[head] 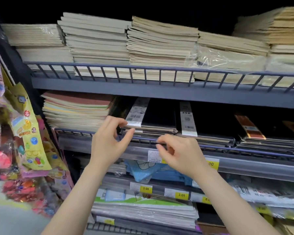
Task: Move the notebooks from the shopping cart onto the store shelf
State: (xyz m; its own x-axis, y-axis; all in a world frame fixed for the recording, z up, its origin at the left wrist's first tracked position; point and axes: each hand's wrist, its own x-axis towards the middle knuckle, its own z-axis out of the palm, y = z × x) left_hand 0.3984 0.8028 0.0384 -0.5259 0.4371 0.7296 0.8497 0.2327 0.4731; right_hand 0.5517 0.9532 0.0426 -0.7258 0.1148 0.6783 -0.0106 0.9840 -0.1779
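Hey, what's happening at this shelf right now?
A person is stocking notebooks on a store shelf. Their left hand has fingertips at the front edge of a stack of black notebooks on the middle shelf, seemingly straightening it. The right hand hovers by the shelf's rail with curled fingers, holding nothing visible. Beige notebook stacks fill the shelf above. The shopping cart isn't in view.

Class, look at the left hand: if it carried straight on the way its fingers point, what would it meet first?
Most likely the black notebook on top of the middle-shelf stack; the left hand already has its fingertips at that cover's near left corner, though contact is unclear.
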